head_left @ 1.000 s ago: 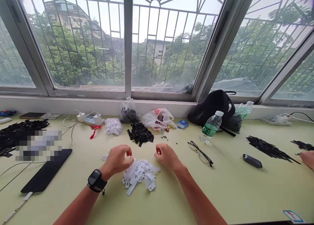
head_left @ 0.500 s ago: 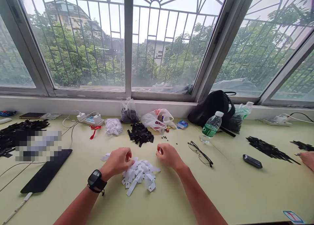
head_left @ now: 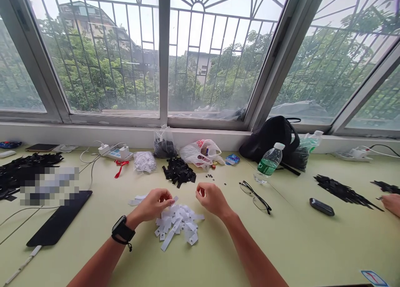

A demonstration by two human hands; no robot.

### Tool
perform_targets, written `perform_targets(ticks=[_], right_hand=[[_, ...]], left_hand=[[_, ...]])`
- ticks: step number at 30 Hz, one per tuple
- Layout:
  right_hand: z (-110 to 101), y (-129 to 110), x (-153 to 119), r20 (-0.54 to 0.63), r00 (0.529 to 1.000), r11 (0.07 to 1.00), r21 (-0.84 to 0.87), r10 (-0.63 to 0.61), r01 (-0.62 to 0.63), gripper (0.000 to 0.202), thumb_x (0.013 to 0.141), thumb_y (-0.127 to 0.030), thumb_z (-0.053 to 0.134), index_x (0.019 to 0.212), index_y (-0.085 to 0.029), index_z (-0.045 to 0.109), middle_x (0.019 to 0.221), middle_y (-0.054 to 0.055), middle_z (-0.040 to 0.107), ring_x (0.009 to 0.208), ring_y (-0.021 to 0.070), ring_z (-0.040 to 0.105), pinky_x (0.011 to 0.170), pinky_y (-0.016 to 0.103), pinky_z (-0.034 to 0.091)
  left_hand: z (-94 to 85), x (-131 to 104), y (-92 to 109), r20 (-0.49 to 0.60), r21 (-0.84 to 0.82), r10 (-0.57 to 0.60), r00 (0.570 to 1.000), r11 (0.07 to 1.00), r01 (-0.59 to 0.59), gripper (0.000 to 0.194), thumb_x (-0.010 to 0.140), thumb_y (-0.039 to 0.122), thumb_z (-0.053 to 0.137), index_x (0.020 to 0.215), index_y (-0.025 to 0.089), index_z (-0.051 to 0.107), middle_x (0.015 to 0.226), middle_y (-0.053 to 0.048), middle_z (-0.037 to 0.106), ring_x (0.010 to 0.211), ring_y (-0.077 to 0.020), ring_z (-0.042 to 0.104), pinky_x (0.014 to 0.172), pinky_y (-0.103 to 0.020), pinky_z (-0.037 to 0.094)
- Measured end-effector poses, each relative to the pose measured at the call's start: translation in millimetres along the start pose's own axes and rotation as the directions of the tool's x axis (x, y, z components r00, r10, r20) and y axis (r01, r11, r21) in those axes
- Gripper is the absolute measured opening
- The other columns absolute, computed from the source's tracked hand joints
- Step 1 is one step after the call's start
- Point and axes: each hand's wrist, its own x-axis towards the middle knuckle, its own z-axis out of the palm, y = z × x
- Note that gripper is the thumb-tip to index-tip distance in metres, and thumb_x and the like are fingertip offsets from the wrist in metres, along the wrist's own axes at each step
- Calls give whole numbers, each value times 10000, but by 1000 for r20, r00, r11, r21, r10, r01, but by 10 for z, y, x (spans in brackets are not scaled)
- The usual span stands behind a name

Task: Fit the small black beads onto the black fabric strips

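Observation:
My left hand (head_left: pixel 156 203), with a black watch on its wrist, pinches one end of a white fabric strip (head_left: pixel 175 199) between thumb and fingertips. Right below it lies a loose pile of white fabric strips (head_left: pixel 179 222), some with small dark marks. A few more white strips (head_left: pixel 137 200) lie flat to the left, partly behind the hand. My right hand (head_left: pixel 212 198) hovers to the right of the pile, its thumb and index finger curled together. Whatever it holds, if anything, is too small to make out.
Beyond my hands lie black strips (head_left: pixel 178 171) and small dark rings (head_left: pixel 210 176). Glasses (head_left: pixel 255 196), a water bottle (head_left: pixel 269 162) and a black case (head_left: pixel 321 206) are to the right. Another person's hand (head_left: pixel 392 203) shows at the right edge. A black pouch (head_left: pixel 61 218) lies left.
My left hand has lifted slightly and moved a little right, drawing a white strip up from the pile. My right hand has shifted slightly left.

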Motion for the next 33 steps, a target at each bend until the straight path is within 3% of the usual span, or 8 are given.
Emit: perform_targets(ticks=[5, 10, 14, 20, 26, 29, 31, 33], right_hand=[[65, -258, -38, 76, 994, 906, 422, -81, 41, 283, 946, -418, 578, 864, -176, 698, 682, -3, 620, 588, 128, 498, 543, 233, 374], [214, -476, -91, 176, 976, 736, 676, -129, -25, 386, 878, -558, 673, 893, -173, 703, 724, 7, 627, 633, 133, 527, 541, 226, 413], [249, -503, -87, 102, 991, 679, 734, -84, -18, 359, 867, -527, 698, 828, -170, 712, 761, 23, 641, 699, 152, 571, 606, 244, 456], [193, -486, -52, 61, 998, 605, 794, 17, -58, 312, 896, -464, 665, 857, -164, 739, 748, 30, 657, 639, 142, 541, 604, 260, 457], [175, -491, -52, -82, 993, 631, 776, 80, 13, 273, 888, -427, 689, 850, -164, 753, 834, 58, 673, 763, 179, 606, 677, 277, 488], [172, -496, -50, -74, 995, 613, 790, 73, 14, 278, 884, -436, 694, 856, -168, 762, 861, 59, 663, 772, 178, 607, 682, 277, 494], [179, -503, -53, -38, 998, 596, 803, 47, 2, 284, 883, -446, 696, 850, -172, 763, 859, 54, 655, 762, 173, 601, 670, 273, 492], [192, -510, -59, -27, 999, 600, 800, 35, 0, 286, 882, -450, 698, 834, -176, 764, 846, 48, 642, 749, 168, 594, 653, 270, 484]], left_hand=[[35, -4, 108, -31, -100, 31, 999, 994, -34, 451, 895, 574, 581, 819, 149, 708, 714, -18, 625, 608, -129, 453, 533, -225, 342], [90, -41, 212, -33, -77, 74, 997, 994, -76, 475, 921, 583, 545, 779, 150, 679, 668, 7, 558, 609, -122, 412, 526, -219, 314], [114, -62, 285, -49, -54, 99, 994, 993, -102, 443, 951, 535, 523, 770, 160, 674, 652, 15, 552, 592, -118, 407, 522, -223, 315], [152, -60, 308, -190, -102, 153, 970, 979, -174, 251, 891, 419, 664, 983, 186, 674, 910, -28, 683, 658, -117, 525, 609, -231, 422], [175, -58, 281, -183, -119, 124, 975, 982, -147, 281, 931, 406, 621, 1111, 198, 683, 808, -6, 660, 585, -101, 478, 564, -227, 409], [177, -70, 297, -219, -88, 163, 962, 979, -186, 364, 910, 392, 661, 1241, 241, 658, 953, -30, 685, 665, -114, 525, 623, -235, 446], [179, -71, 301, -241, -69, 193, 951, 974, -215, 335, 894, 389, 686, 1199, 250, 684, 1044, -45, 694, 735, -130, 556, 653, -241, 455], [184, -64, 288, -246, -64, 194, 950, 974, -215, 224, 906, 391, 674, 1047, 226, 731, 991, -43, 713, 725, -134, 552, 635, -240, 441]])
